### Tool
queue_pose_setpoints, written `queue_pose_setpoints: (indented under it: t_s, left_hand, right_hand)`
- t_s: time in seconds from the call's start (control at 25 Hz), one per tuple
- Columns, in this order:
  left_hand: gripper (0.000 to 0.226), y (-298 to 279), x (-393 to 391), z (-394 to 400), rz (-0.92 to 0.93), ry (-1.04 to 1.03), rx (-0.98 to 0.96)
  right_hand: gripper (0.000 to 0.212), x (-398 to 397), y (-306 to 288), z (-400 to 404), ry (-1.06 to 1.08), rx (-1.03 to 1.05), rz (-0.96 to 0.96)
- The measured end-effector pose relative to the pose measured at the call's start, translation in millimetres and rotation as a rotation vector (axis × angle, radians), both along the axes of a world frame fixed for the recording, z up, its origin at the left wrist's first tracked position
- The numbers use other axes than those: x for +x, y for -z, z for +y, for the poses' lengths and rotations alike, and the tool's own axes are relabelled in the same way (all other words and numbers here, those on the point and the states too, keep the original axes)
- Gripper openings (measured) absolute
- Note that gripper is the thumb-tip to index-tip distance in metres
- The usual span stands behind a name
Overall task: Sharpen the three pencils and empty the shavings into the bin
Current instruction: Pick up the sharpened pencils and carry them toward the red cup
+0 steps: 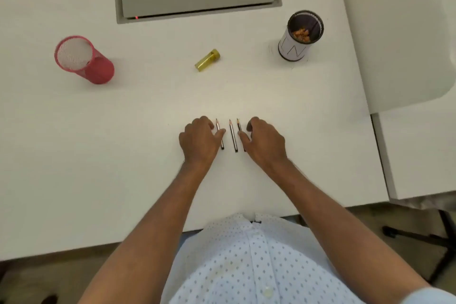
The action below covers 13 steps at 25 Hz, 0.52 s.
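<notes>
Three sharpened pencils (pixel 233 135): lying parallel between my hands. My left hand (pixel 199 140), fingers curled, thumb touching leftmost pencil; my right hand (pixel 265 142) likewise, thumb at rightmost. Yellow sharpener (pixel 207 60) ahead; bin (pixel 300 35) ahead-right, holding shavings (pixel 301 34).

We note a red mesh cup (pixel 84 59) left of the yellow sharpener (pixel 207 60); a white-wrapped black bin (pixel 301 34) to its right; dotted pale-blue shirt (pixel 259 266).
</notes>
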<state>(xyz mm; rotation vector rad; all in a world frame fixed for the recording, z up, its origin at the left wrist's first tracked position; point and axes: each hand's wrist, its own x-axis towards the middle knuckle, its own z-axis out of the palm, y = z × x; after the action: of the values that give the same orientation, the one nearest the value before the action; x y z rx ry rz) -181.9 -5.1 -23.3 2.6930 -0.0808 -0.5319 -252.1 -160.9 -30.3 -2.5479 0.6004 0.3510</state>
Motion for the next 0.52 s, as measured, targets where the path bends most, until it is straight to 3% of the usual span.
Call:
queue_pose_setpoints:
  t_s: [0.32, 0.52]
  left_hand:
    - [0.028, -2, -1, -2, 0.068, -0.078, 0.015]
    - [0.018, -1, -5, 9, 0.144, -0.217, -0.163]
  right_hand:
    - [0.016, 7, -1, 4, 0.011, 0.009, 0.065]
    - [0.017, 3, 1, 24, -0.002, 0.105, -0.021]
